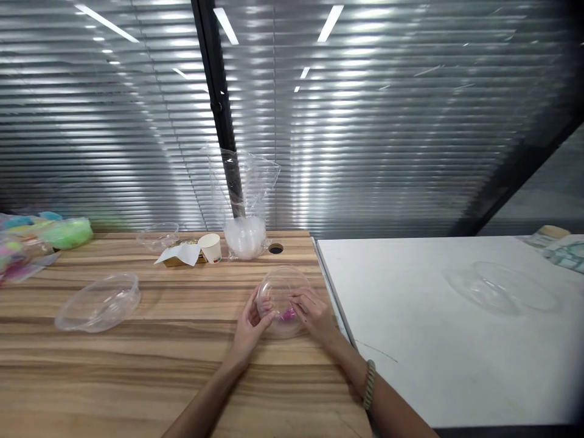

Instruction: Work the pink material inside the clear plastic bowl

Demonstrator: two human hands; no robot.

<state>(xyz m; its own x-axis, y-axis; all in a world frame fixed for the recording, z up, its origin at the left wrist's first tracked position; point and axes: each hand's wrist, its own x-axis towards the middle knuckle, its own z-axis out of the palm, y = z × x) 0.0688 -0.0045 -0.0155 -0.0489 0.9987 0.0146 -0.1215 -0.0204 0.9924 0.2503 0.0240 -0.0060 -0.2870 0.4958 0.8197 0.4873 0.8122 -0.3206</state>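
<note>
My left hand (252, 319) grips the left side of a clear round plastic bowl (283, 277), its thumb over the near rim. The bowl is tilted on the wooden table near its right edge. Inside it lies a small bright pink piece (288, 314), whose kind I cannot make out. My right hand (312, 311) is at the bowl's right side with its fingertips pinched together above the pink piece. Whatever those fingers hold is too small to name. A braided bracelet (369, 384) circles my right wrist.
Behind the bowl stand a bag of white material (246, 237), a paper cup (210, 248) and a small box with white paper (182, 252). Clear containers (100, 302) lie left and right. Colourful bags (68, 233) sit far left; a white table (392, 340) adjoins on the right.
</note>
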